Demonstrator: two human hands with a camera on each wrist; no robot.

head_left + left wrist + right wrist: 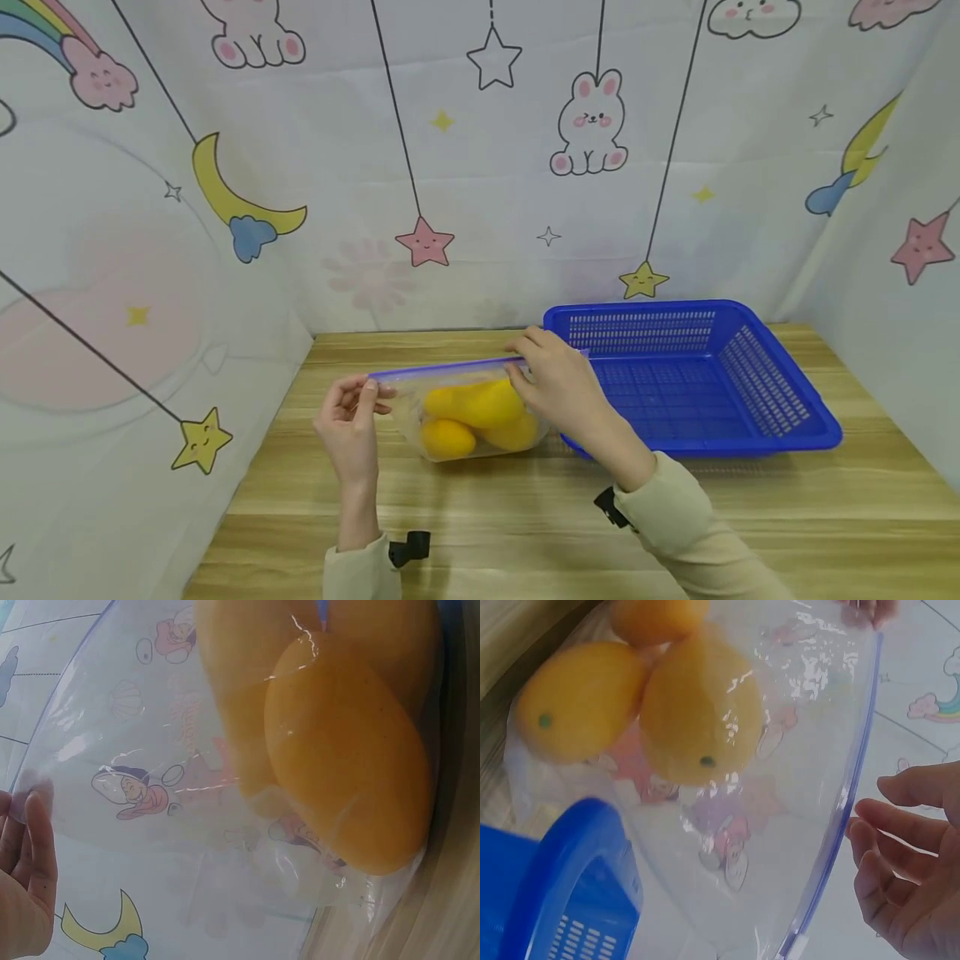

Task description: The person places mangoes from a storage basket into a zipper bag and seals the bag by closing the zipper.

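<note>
Bag: a clear zip bag (465, 412) stood on the wooden surface (525, 517), just beside the blue basket (697, 375).
Contents: yellow lemons (480, 417) already inside.
Left hand (352, 421): grip pinched the strip's left corner.
Right hand (558, 383): fingers curled on the strip's right end.
Left: by my judgement, the seal (446, 368) seemed unfinished.

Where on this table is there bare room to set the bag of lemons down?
Bare wood runs along the table front, nearer than the bag and blue basket, and left of the left hand. The basket's floor is bare too. It is crowded where bag, right hand and basket meet.
</note>
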